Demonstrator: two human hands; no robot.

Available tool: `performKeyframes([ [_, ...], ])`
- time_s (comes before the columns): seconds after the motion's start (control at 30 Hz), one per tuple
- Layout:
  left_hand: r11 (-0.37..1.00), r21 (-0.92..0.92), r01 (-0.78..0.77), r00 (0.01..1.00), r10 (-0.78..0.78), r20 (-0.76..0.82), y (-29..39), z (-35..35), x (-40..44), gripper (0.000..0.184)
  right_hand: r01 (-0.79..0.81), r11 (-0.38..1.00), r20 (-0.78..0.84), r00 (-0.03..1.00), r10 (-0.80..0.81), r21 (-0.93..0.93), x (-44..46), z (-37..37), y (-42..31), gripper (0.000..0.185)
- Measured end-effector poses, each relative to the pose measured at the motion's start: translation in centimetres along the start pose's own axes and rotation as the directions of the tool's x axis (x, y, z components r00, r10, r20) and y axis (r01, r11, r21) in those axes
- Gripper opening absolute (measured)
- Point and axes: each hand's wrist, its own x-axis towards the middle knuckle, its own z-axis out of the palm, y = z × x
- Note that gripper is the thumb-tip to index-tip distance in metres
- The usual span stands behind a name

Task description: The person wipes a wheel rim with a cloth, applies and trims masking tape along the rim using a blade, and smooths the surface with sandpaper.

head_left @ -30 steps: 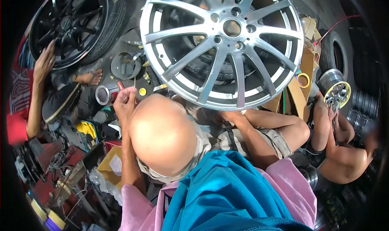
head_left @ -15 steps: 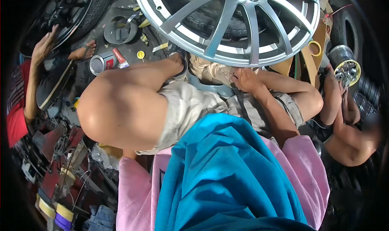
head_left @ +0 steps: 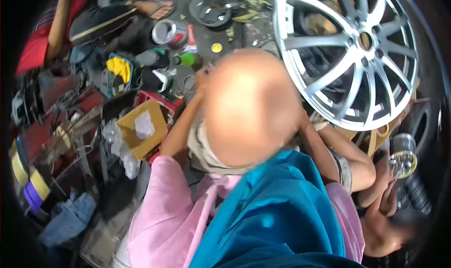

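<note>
My left hand point(head_left: 203, 78) is down beside my raised, blurred knee. The knee and motion blur hide most of its fingers, so what it holds, if anything, does not show. Close to it are a green-topped container point(head_left: 189, 59) and a dark bottle point(head_left: 161, 57). My right hand is hidden behind the knee; only the forearm point(head_left: 314, 143) shows, running up toward the lower left of the rim. That silver multi-spoke wheel rim point(head_left: 331, 74) fills the upper right, in front of me.
On the floor ahead are an open paint can point(head_left: 178, 35), a red tube point(head_left: 191, 34) and a yellow lid point(head_left: 216, 47). A yellow box point(head_left: 154, 145) stands at my left. One person in red point(head_left: 34, 57) is at far left; another, lower right, has a smaller rim point(head_left: 403, 164).
My view has swung left, so the rim now appears farther right. My left hand has come into view by the knee. My right hand, seen below the rim before, is now behind the knee.
</note>
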Motion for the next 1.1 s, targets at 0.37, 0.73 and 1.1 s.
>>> performKeyframes([
  [0.37,0.722,0.662,0.203,0.932,0.065,-0.357,-7.9,-0.2,11.4,0.016,0.100,0.977,0.152,0.986,-0.072,-0.189,14.9,20.9,-10.0,0.024],
  [0.73,0.707,0.678,0.200,0.902,0.137,-0.409,-8.3,0.0,12.3,0.022,0.217,0.915,0.299,0.947,-0.114,-0.339,4.1,11.3,-11.5,0.024],
  [1.1,0.487,0.873,0.005,0.996,0.080,-0.050,-4.5,7.4,13.9,0.047,0.263,0.790,0.180,0.964,-0.195,-0.553,-3.0,6.4,-16.9,0.024],
])
